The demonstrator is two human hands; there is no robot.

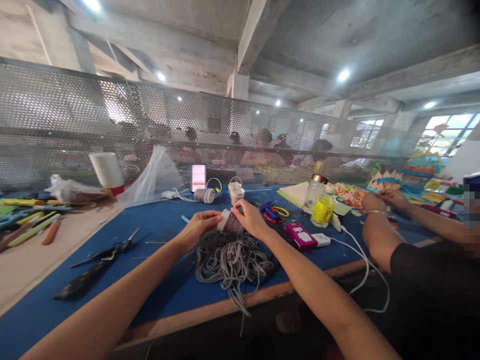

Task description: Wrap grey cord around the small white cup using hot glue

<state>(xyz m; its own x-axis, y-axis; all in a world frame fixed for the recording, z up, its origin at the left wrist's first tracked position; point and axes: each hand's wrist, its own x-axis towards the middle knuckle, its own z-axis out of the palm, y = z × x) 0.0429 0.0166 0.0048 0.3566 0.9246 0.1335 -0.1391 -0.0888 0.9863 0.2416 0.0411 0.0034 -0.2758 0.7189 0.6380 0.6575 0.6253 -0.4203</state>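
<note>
A small white cup [233,223] wrapped with grey-brown cord is tilted between my two hands. My left hand [202,225] has its thumb and fingers closed on the white end of the cup. At its other end, my right hand [248,218] pinches at the cord and rim. Beneath them a loose heap of grey cord [236,265] lies on the blue table surface [157,290], some strands hanging over the front edge. Behind my hands are a cord-wrapped cup on its side [204,195] and an upright small one with a handle [236,191].
Black shears [101,257] lie at the left, near tools and stacked paper cups [107,172]. To the right are blue-handled pliers [270,212], a magenta box [300,237], a yellow bottle [323,210] and a white cable. A person's arms [382,225] reach in at the right.
</note>
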